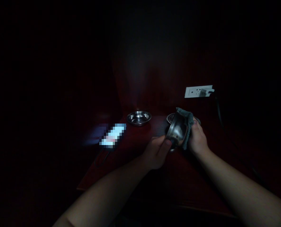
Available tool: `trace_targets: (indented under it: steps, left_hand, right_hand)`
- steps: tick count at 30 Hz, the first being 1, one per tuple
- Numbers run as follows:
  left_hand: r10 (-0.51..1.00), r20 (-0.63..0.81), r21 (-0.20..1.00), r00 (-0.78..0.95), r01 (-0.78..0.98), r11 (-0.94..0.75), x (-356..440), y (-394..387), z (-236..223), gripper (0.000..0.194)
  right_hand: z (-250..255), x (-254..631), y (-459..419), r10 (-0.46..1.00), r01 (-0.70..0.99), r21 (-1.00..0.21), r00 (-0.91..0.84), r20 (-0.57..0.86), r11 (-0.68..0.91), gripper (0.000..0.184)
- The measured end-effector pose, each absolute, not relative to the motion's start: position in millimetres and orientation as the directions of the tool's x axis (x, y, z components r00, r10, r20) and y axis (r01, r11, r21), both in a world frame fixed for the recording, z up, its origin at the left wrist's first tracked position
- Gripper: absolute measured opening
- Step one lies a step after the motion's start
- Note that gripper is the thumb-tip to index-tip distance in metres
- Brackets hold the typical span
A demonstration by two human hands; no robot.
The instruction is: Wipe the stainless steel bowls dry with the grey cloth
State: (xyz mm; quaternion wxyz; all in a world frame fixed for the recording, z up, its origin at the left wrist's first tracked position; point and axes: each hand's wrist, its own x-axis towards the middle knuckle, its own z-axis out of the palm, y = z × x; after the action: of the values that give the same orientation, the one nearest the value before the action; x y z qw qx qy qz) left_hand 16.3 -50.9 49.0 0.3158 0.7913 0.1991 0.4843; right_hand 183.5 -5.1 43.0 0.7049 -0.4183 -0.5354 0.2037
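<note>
I see the left hand (156, 153) clamped on the lower edge of a metal bowl (177, 128), tilted above the red table (131, 145). The right hand (198, 140) grips a cloth (189, 123) against it; wiping looks unfinished. Whether the shiny dish (139, 118) behind is wiped, I cannot tell.

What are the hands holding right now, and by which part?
The left hand holds a tilted metal bowl by its near, lower edge; the right hand holds a cloth against the bowl's right side.
</note>
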Motion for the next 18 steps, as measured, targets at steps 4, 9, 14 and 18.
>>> trace_targets:
  steps: [4,9,14,18]
  left_hand:
    - [0.612,0.653,0.68,0.447,0.012,-0.734,16.2,-50.8,48.7,0.047]
    - [0.605,0.659,0.671,0.447,0.014,-0.741,16.2,-50.6,48.2,0.047]
    - [0.606,0.658,0.677,0.447,-0.001,-0.736,16.2,-51.6,49.6,0.047]
    - [0.604,0.662,0.679,0.443,-0.014,-0.734,16.6,-52.5,50.7,0.047]
  right_hand:
    - [43.7,182.2,-6.3,0.715,0.198,-0.796,0.355,0.603,0.573,0.057]
    - [43.2,181.9,-7.0,0.698,0.201,-0.774,0.34,0.63,0.601,0.057]
    - [44.2,180.6,-8.5,0.729,0.148,-0.8,0.341,0.594,0.582,0.059]
    - [45.6,179.7,-9.6,0.706,0.181,-0.781,0.343,0.62,0.598,0.059]
